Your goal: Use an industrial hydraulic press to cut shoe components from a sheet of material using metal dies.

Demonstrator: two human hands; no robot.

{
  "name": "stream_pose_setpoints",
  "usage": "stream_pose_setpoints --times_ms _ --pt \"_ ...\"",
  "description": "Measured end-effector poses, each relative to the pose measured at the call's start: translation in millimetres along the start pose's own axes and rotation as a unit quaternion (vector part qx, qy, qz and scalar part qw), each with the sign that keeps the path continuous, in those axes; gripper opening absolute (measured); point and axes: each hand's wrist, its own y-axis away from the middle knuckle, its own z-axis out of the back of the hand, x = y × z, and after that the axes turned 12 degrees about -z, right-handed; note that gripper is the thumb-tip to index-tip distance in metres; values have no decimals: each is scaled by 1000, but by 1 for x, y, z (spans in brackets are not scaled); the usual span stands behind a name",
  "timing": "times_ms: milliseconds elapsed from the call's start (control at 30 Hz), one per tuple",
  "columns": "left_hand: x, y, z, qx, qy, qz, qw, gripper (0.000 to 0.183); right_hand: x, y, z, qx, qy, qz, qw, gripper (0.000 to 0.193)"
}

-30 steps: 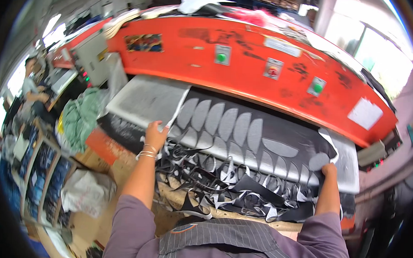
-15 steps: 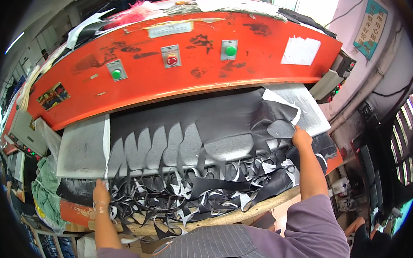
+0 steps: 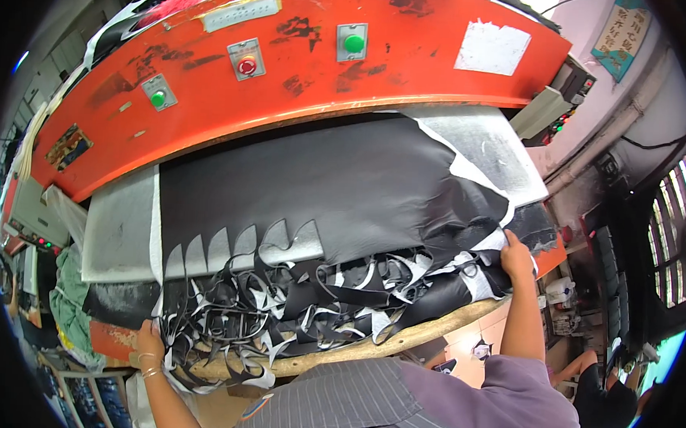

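A wide black leather-like sheet (image 3: 306, 174) with white backing lies across the pale cutting board (image 3: 120, 235). Along its near edge is a row of pointed cut-out gaps through which the board shows. My left hand (image 3: 150, 345) is closed on the sheet's near left corner, where a narrow white-edged strip runs down. At the near right corner, my right hand (image 3: 515, 257) pinches the edge, and the sheet wrinkles beside it. Between my hands, a tangle of cut black-and-white scraps (image 3: 277, 310) hangs over the board's front.
Beyond the board spans the red press beam (image 3: 288, 59), with a green button (image 3: 353, 44), another green button (image 3: 158, 99) and a red button (image 3: 247, 65). A wooden rail (image 3: 422, 328) runs along the near side. Another person (image 3: 606, 401) is at the lower right.
Both hands have moved toward me, and the sheet has slid the same way. More uncut black surface shows, and the cut-out gaps now lie over the board's front edge.
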Motion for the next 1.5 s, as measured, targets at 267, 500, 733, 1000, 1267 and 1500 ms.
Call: stream_pose_setpoints --times_ms 267,500,733,1000,1267,1500 --pt "-75 -43 34 -152 13 -48 987 40 99 39 67 -157 -235 259 924 29" --pt "-208 -118 23 -159 144 -243 946 38 239 242 29 273 -254 690 620 32" --pt "-176 -125 -8 95 -39 -237 966 62 219 185 -37 -12 -107 578 809 62" --pt "-127 -125 -39 8 -49 -229 972 71 53 127 -1 68 -33 239 968 53" --pt "-138 -107 -42 -10 -3 -248 969 73 173 249 34 -55 -315 388 864 20" --pt "-126 -84 -13 89 8 -261 961 72 314 376 -30 111 -163 722 663 24"
